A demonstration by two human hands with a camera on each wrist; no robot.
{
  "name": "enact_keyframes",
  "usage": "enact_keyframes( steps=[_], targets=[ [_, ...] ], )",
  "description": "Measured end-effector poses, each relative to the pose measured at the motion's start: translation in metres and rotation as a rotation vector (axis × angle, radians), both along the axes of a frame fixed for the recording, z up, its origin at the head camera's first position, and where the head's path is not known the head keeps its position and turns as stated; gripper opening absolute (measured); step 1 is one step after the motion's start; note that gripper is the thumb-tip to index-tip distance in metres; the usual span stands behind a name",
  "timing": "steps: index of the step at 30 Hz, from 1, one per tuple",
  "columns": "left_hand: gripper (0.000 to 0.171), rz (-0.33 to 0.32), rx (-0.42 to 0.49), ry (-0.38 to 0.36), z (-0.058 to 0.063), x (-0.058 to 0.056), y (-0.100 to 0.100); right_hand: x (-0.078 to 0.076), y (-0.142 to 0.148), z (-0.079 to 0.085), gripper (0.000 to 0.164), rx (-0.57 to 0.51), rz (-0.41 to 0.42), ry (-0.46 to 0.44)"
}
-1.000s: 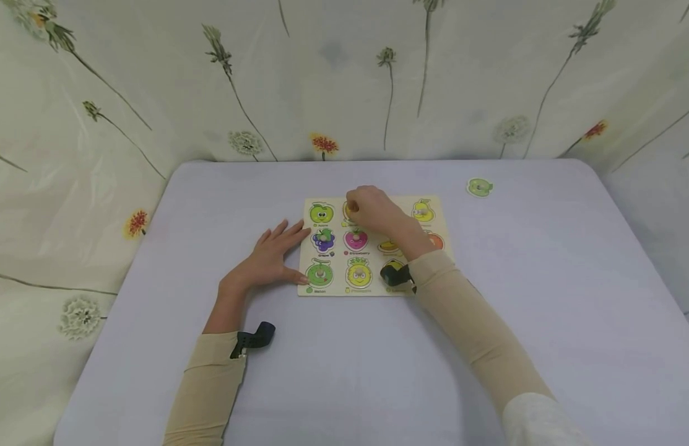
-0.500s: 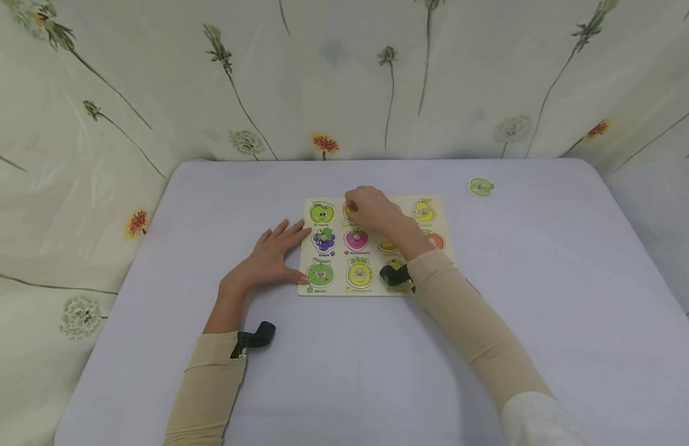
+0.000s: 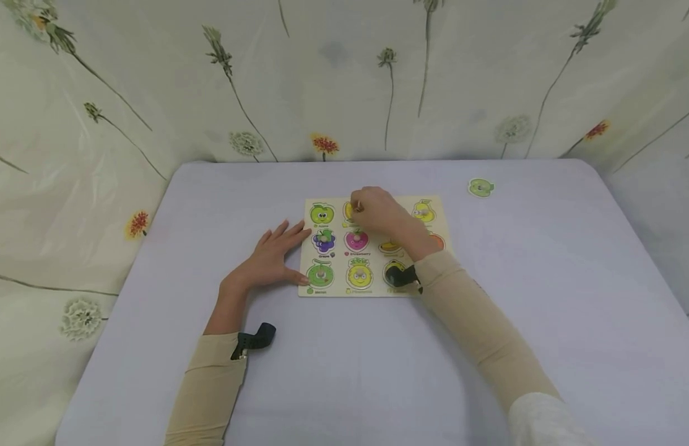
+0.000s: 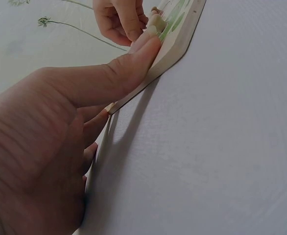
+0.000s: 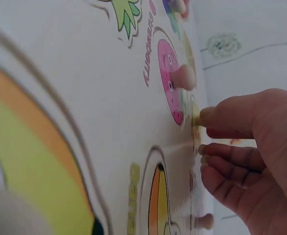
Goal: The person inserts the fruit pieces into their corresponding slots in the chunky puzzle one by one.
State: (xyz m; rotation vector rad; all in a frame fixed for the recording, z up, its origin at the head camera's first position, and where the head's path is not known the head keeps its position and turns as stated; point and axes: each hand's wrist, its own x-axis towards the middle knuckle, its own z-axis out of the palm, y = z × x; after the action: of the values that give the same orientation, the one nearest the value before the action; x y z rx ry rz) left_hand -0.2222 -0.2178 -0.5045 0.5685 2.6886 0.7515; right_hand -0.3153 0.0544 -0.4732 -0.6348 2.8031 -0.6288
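A wooden fruit knob puzzle (image 3: 372, 253) lies on the table. My left hand (image 3: 264, 260) is spread at its left edge, the thumb resting on the corner near the green melon piece (image 3: 320, 274). My right hand (image 3: 379, 212) is over the top row, thumb and index finger pinching at the yellow fruit piece (image 3: 348, 212), which the hand partly covers. In the right wrist view the thumb tip (image 5: 208, 116) is right at that piece, beside the pink strawberry piece (image 5: 167, 78) with its knob. The apple place (image 3: 322, 214) shows no knob.
A loose green apple-like piece (image 3: 481, 188) lies at the back right of the white-covered table (image 3: 344, 371). Grape (image 3: 324, 240), pineapple (image 3: 359, 274) and pear (image 3: 424, 211) pieces are in the board. A flowered curtain (image 3: 344, 74) hangs behind the table.
My right hand has shifted slightly to the right, and more of the yellow fruit piece shows beside its fingers. The left hand and the board stay as they were.
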Motion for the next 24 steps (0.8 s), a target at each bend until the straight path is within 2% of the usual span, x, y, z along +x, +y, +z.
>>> enact_keyframes(
  steps=[8,18,24],
  targets=[
    [0.11,-0.002,-0.022,0.024,-0.004,-0.002,0.001,-0.004,0.018,0.005,0.023,-0.005,-0.025,-0.009],
    [0.108,-0.008,0.002,0.016,-0.001,0.001,0.003,-0.011,0.044,0.005,0.026,-0.006,-0.062,0.035],
    [0.109,-0.005,0.0,0.014,-0.002,0.0,0.002,-0.015,0.06,0.007,0.026,-0.021,-0.095,0.028]
  ],
)
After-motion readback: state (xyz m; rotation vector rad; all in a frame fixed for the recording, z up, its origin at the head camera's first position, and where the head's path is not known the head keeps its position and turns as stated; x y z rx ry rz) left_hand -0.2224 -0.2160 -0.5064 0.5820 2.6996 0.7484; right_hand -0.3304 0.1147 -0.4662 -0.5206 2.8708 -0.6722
